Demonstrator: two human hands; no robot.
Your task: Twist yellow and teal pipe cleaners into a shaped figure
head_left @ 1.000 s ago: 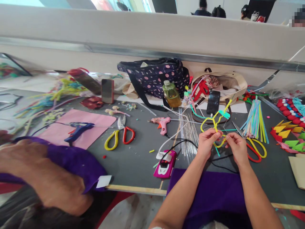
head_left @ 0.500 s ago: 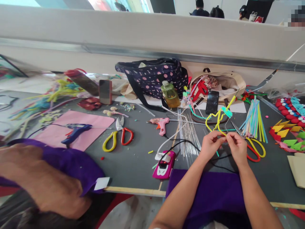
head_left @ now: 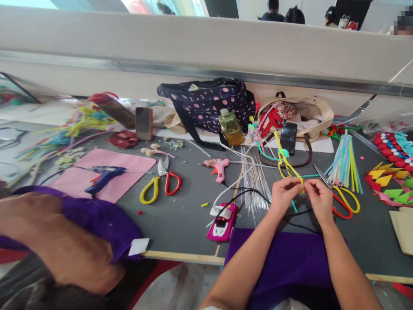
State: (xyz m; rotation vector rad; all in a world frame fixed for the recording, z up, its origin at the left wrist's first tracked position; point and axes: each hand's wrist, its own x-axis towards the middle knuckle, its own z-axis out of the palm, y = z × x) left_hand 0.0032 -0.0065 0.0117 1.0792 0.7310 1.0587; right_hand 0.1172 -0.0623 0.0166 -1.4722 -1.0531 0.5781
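Observation:
My left hand [head_left: 285, 194] and my right hand [head_left: 319, 199] meet fingertip to fingertip above the table, both closed in a pinch. Between them is the lower end of a twisted yellow pipe cleaner [head_left: 285, 162], which rises up and to the left from my fingers. A small turquoise piece [head_left: 283, 153] is attached partway up it. Close to my right hand lie scissors [head_left: 342, 199] with one red and one yellow handle. A fan of pastel pipe cleaners [head_left: 344, 161] stands behind them.
A pink glue gun [head_left: 220, 168], thin clear sticks [head_left: 258, 185] and a magenta car-shaped power block [head_left: 223, 224] lie to the left, with cables between. Farther back are a bottle [head_left: 230, 128], a dark patterned bag [head_left: 206, 103] and a phone [head_left: 288, 138]. A co-worker's arm [head_left: 58, 241] is at far left.
The yellow pipe cleaner has swung to the left, its top and turquoise piece now left of my fingertips. My hands stay pinched in nearly the same place.

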